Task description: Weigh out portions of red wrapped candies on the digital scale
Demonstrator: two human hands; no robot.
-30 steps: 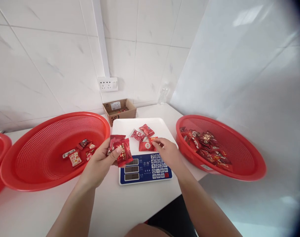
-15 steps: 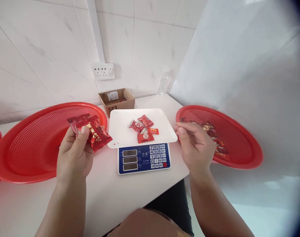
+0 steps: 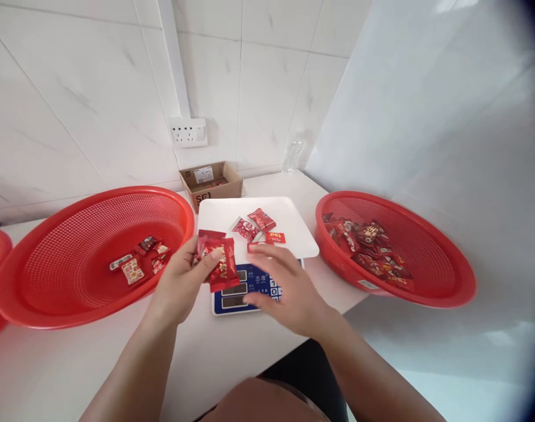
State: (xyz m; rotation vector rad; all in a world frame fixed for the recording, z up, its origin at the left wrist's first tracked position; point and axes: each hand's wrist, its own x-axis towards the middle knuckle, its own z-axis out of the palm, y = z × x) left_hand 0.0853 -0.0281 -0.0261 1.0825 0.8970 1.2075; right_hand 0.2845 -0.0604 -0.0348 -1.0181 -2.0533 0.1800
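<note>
Several red candy packets (image 3: pixel 224 271) are pinched between the thumb and fingers of my left hand (image 3: pixel 182 283), above the front left of the digital scale (image 3: pixel 258 274). To their right my right hand (image 3: pixel 289 290) hovers over the scale's keypad, thumb and fingers apart, with nothing in it. The white scale pan (image 3: pixel 296 231) bears several small red packets (image 3: pixel 262 219); the nearest one is partly covered by my right fingers. Part of the blue panel and its displays is hidden behind my hands.
A red basket (image 3: pixel 95 196) with several packets stands on the left, with another basket's edge beyond it. On the right a red basket (image 3: pixel 463 281) holds many packets. Behind the scale are a cardboard box (image 3: pixel 223 191) and a clear plastic bottle (image 3: pixel 294 153) by the wall.
My left hand has carried its packets right, from the left basket to over the scale. My right hand has moved left from beside the right basket, and its fingers have spread.
</note>
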